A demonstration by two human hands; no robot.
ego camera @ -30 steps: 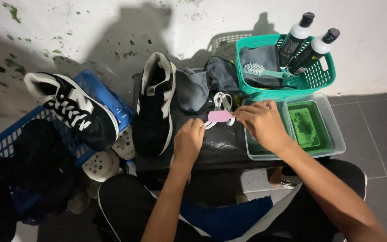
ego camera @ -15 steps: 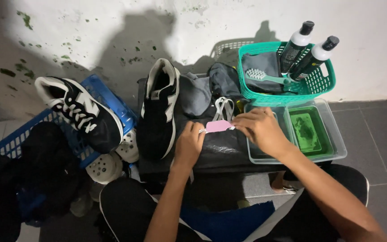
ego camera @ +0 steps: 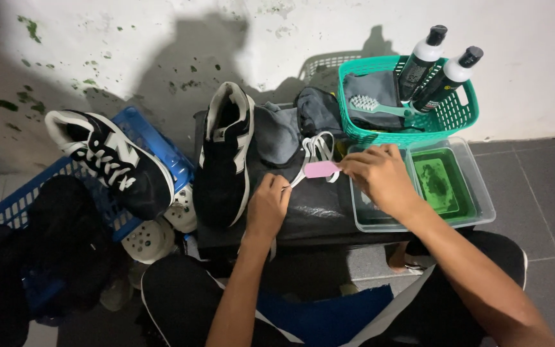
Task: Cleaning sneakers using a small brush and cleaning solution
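A low table (ego camera: 329,212) sits in front of a wall (ego camera: 162,38), with the person's knees just before it. On the table, from left to right: a shoe (ego camera: 225,154) pointing toward the wall, a folded cloth (ego camera: 276,133), a bunch of laces (ego camera: 316,151), and a tray (ego camera: 419,186) at the right end. Behind the tray stands a basket (ego camera: 412,96) holding 2 bottles (ego camera: 441,74), a brush (ego camera: 380,106) and another cloth. Left of the table, a crate (ego camera: 142,138) leans on the wall — a 2nd shoe (ego camera: 110,164) lies on it. The left hand (ego camera: 268,205) rests on the table beside the first shoe; the right hand (ego camera: 377,173) is over the tray's left edge, holding a small block (ego camera: 321,169) at the laces.
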